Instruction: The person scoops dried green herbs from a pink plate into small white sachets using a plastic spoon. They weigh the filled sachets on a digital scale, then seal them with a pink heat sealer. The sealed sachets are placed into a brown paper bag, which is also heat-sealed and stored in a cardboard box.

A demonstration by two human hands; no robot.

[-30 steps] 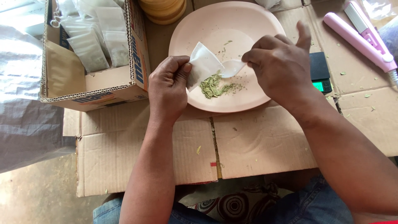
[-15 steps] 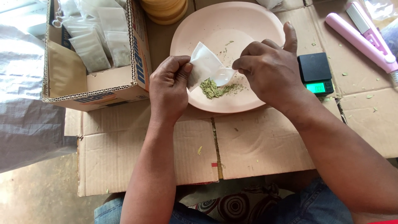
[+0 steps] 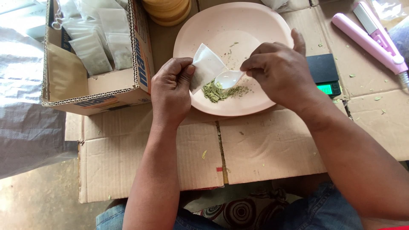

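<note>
White plastic spoon [image 3: 228, 79] lies low over the pink plate [image 3: 255, 25], bowl pointing left into the green dried leaves [image 3: 217, 91], handle running right into the right hand [image 3: 279, 70] pinching it. Left hand [image 3: 172, 87] grips 1 small white sachet [image 3: 206, 68], tilted toward the spoon.

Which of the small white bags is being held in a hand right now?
The white bag pinched in the left hand over the pink plate. The other bags lie in the cardboard box, untouched by either hand.
</note>
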